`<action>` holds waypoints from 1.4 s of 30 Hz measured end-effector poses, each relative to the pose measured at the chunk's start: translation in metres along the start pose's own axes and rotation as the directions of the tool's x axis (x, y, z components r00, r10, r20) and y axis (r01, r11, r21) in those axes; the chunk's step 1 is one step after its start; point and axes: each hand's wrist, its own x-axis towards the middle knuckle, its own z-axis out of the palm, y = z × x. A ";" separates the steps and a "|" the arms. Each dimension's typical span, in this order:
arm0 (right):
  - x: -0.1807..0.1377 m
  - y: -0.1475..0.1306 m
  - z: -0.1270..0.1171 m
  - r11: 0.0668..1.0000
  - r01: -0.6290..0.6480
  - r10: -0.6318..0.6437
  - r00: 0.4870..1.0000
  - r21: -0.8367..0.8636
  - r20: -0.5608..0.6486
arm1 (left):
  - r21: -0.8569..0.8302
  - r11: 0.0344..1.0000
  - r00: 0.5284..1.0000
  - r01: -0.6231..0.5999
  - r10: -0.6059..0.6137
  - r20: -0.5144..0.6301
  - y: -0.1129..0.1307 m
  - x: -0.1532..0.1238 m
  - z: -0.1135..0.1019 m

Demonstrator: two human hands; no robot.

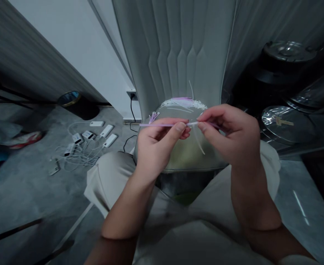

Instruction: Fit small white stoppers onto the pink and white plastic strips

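Note:
A thin purple stick (156,125) runs level between my two hands over the chair seat. My left hand (159,143) is closed on its left part, thumb and forefinger pinched together. At the stick's right part my right hand (228,132) pinches too. A thin white strip (199,141) crosses the stick in the gap between my fingertips, and its tail hangs down; whether it is knotted there is too small to tell. Behind my hands a heap of white strips (167,103) lies on the seat with purple sticks (182,99) on top. A small purple-and-white bundle (153,117) lies at the seat's left edge.
The grey padded chair (178,44) stands before me, against a white wall panel (68,44). On the floor at left lie several white power banks (106,130) with tangled cables (81,154), near a dark bin (79,105). Dark round-lidded containers (289,51) stand at right.

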 end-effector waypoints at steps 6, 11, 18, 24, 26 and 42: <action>0.002 0.002 0.003 0.996 -0.063 0.058 0.995 0.056 0.083 | -0.014 0.999 0.999 0.038 -0.038 -0.016 -0.003 0.001 -0.001; 0.002 0.006 0.006 0.984 -0.133 0.130 0.991 0.119 0.029 | -0.087 0.987 0.989 0.135 -0.129 0.079 -0.004 0.007 -0.006; 0.010 0.018 0.005 0.966 -0.170 0.185 0.981 0.195 -0.059 | -0.147 0.988 0.986 0.042 -0.064 -0.153 -0.011 0.032 -0.028; 0.016 0.037 0.002 0.943 -0.245 0.272 0.958 0.227 -0.095 | -0.089 0.995 0.934 0.033 -0.063 -0.352 -0.040 0.051 -0.047; 0.018 0.043 0.000 0.935 -0.269 0.302 0.945 0.232 -0.122 | -0.090 0.995 0.922 0.035 -0.067 -0.382 -0.049 0.053 -0.050; 0.022 0.079 -0.010 0.886 -0.395 0.431 0.895 0.245 -0.118 | 0.183 0.963 0.970 0.197 -0.164 -0.181 -0.080 0.033 -0.040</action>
